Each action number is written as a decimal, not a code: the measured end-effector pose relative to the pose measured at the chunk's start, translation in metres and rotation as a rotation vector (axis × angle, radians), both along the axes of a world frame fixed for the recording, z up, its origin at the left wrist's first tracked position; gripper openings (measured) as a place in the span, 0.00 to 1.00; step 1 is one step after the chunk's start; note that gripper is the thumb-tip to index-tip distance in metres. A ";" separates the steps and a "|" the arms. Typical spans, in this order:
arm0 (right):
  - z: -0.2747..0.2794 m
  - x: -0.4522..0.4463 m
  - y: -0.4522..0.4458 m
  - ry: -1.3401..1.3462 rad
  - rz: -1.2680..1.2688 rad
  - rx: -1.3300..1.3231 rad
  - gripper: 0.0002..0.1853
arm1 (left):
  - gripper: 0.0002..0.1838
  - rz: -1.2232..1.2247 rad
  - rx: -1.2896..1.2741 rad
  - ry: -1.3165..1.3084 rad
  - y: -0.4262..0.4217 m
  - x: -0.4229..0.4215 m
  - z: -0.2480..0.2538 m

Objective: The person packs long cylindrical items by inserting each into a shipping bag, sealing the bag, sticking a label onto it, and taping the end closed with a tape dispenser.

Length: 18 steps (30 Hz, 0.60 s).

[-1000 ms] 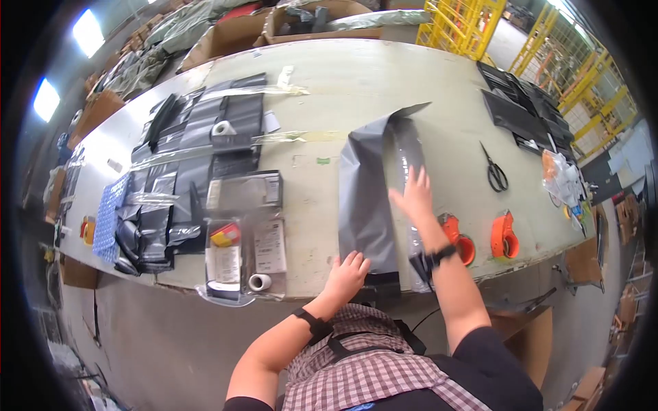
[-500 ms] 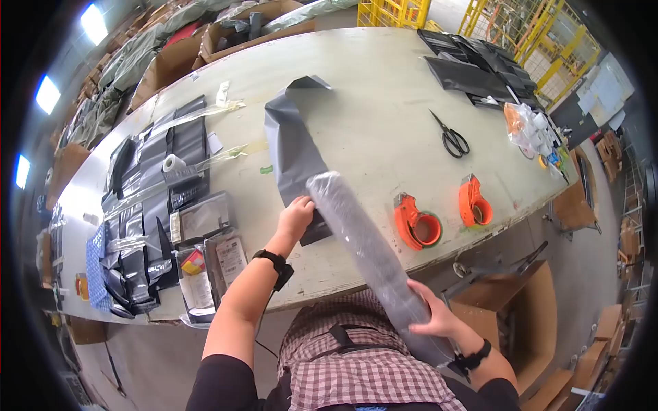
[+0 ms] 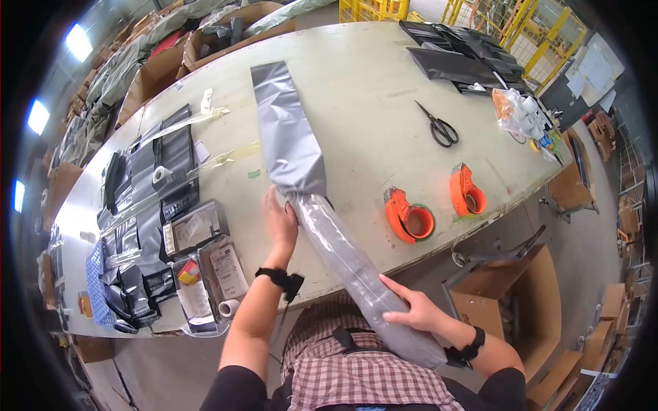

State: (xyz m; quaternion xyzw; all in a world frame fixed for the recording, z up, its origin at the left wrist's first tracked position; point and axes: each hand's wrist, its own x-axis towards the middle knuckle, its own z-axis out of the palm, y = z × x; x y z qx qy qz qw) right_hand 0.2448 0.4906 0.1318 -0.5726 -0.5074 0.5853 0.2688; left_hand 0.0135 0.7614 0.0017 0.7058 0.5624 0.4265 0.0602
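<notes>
A long roll in clear plastic wrap (image 3: 343, 253) slants from my waist up over the table's front edge. Its far end meets the mouth of a grey plastic mailing bag (image 3: 291, 144) that lies lengthwise on the table. At the left side of that mouth, my left hand (image 3: 279, 222) grips the bag's edge, its fingertips partly hidden. My right hand (image 3: 415, 309) is wrapped over the lower part of the roll near my apron, thumb and fingers on opposite sides.
Two orange tape dispensers (image 3: 409, 218) (image 3: 467, 192) and black scissors (image 3: 439, 127) lie on the right of the table. Dark bags (image 3: 473, 58) are stacked at the far right. More bags (image 3: 168, 147) and clear plastic trays (image 3: 195, 229) occupy the left. An open cardboard box (image 3: 504, 294) stands below.
The roll's far end has moved left to the bag's mouth and now appears inside it. The bag has straightened out flat. My left hand has shifted left along its opening.
</notes>
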 end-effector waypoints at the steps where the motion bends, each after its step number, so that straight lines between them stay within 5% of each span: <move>1: 0.002 -0.007 0.014 -0.023 0.011 0.030 0.44 | 0.12 0.008 -0.334 -0.236 0.011 -0.001 -0.023; 2: -0.001 -0.017 0.029 -0.104 0.030 0.119 0.45 | 0.12 0.019 -0.664 -0.476 0.018 -0.001 -0.036; 4: -0.019 -0.037 0.059 -0.265 0.072 0.306 0.46 | 0.12 -0.070 -0.519 -0.225 0.020 -0.001 -0.039; 7: -0.046 -0.068 0.069 -0.376 0.168 0.241 0.48 | 0.12 -0.089 -0.498 0.034 -0.003 -0.014 -0.032; 11: -0.044 -0.068 0.090 -0.359 0.360 0.133 0.51 | 0.15 0.054 -1.057 -0.263 -0.009 -0.039 0.004; 14: -0.059 -0.091 0.105 -0.343 0.320 0.177 0.48 | 0.15 -0.030 -0.757 0.066 0.015 -0.058 -0.007; 16: -0.076 -0.088 0.141 -0.184 0.249 0.141 0.39 | 0.14 -0.051 -0.779 0.055 0.022 -0.060 -0.004; 18: -0.097 -0.084 0.199 -0.368 -0.041 0.311 0.34 | 0.13 -0.105 -0.846 0.072 0.018 -0.061 -0.007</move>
